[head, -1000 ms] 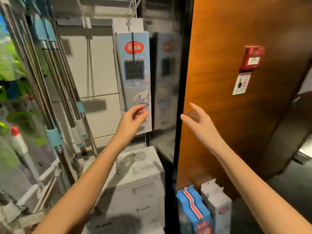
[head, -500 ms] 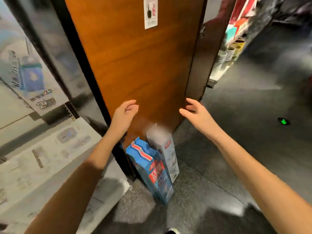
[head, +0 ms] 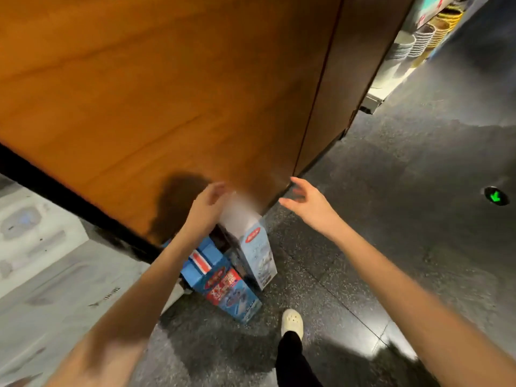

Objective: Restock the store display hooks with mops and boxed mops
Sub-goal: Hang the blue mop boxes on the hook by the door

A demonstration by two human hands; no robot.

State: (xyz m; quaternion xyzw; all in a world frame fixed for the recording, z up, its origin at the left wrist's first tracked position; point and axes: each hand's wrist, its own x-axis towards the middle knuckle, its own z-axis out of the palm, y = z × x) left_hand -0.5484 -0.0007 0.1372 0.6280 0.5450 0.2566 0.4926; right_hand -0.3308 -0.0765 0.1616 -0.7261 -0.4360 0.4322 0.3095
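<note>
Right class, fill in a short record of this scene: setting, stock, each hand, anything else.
setting: dark speckled floor beside a wooden panel
stock: blue boxed mop and pale boxed mop, standing side by side at the panel's foot
left: left hand by the pale box's top; contact too blurred to tell
right: right hand open, in the air, holding nothing
else: white shoe, green arrow marker on the floor

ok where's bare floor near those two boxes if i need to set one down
Bare dark floor runs right of the pale box, out to the green arrow light. Crowded left: the blue box stands between pale box, wooden panel and white carton.
</note>
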